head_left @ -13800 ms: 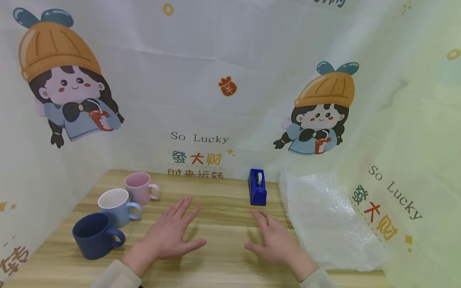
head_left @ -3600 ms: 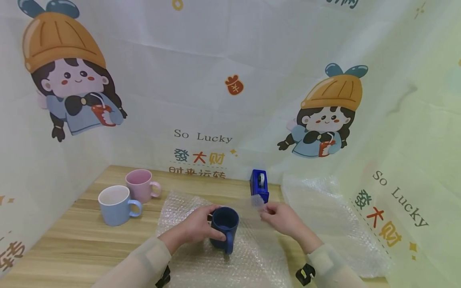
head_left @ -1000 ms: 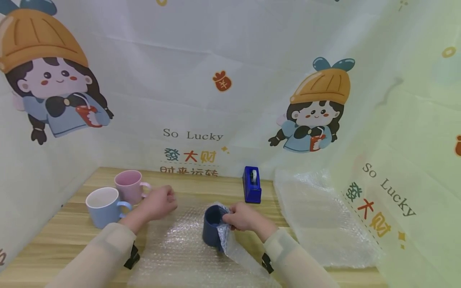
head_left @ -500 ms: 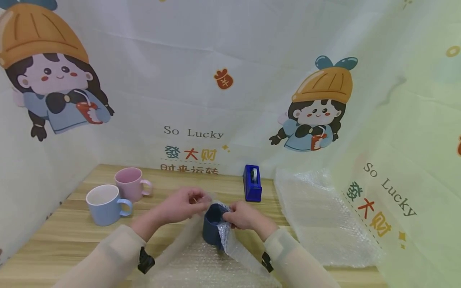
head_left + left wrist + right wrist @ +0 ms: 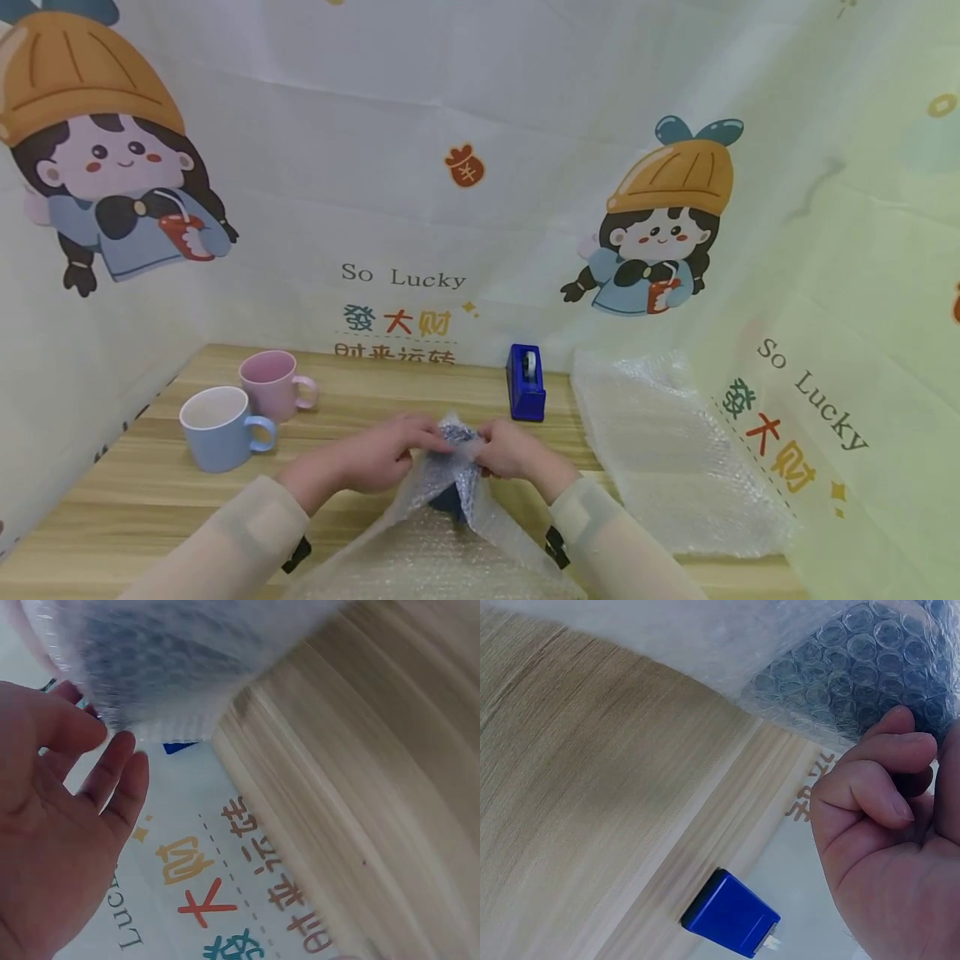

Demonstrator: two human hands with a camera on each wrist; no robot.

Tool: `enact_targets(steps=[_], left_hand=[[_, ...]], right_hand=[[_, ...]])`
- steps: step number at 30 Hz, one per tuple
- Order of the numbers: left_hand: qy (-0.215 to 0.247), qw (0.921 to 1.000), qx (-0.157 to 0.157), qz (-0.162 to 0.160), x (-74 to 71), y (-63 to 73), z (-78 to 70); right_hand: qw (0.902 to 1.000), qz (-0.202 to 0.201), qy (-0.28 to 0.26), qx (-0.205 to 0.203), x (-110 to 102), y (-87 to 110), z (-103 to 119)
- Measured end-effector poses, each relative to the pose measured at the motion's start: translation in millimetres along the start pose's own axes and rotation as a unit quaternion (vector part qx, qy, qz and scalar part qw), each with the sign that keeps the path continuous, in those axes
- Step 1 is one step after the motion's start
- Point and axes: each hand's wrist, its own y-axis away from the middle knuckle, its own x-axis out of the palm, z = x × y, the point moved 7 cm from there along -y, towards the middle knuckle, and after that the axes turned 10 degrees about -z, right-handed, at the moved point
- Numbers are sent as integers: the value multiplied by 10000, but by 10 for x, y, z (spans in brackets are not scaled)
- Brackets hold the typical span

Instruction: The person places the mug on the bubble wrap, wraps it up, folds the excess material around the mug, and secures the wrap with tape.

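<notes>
A navy mug [image 5: 447,500] stands upright on the tabletop [image 5: 405,379] between the hands, its axis vertical, mostly hidden beneath bubble wrap [image 5: 420,560]; its handle is obscured. The left hand [image 5: 378,454] and right hand [image 5: 513,450] pinch wrap near its rim. Only the right wrist view shows individual bubbles sharply; only the head view shows the pink mug [image 5: 273,389].

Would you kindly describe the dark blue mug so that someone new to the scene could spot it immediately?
On the wooden table, find the sheet of bubble wrap gathered up between the left hand and right hand. The dark blue mug sits inside its folds, showing through a gap. Unlike the unwrapped light blue mug and pink mug farther left, it is dark and mostly covered.
</notes>
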Motion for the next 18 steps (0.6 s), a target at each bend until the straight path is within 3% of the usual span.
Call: enact_targets(steps=[3, 7, 14, 18], left_hand=[[-857, 9955, 382, 139, 49, 20, -16], [-1380, 9890, 473, 257, 108, 22, -5], [-1523, 9864, 611, 93, 139, -75, -37], [-1318, 9890, 658, 105, 135, -80, -42]], right_hand=[[10000, 33, 25, 66, -7, 8, -8], [10000, 48, 24, 49, -17, 12, -1], [10000, 26, -54, 38, -6, 3, -1], [9999, 18, -99, 19, -4, 6, 8]])
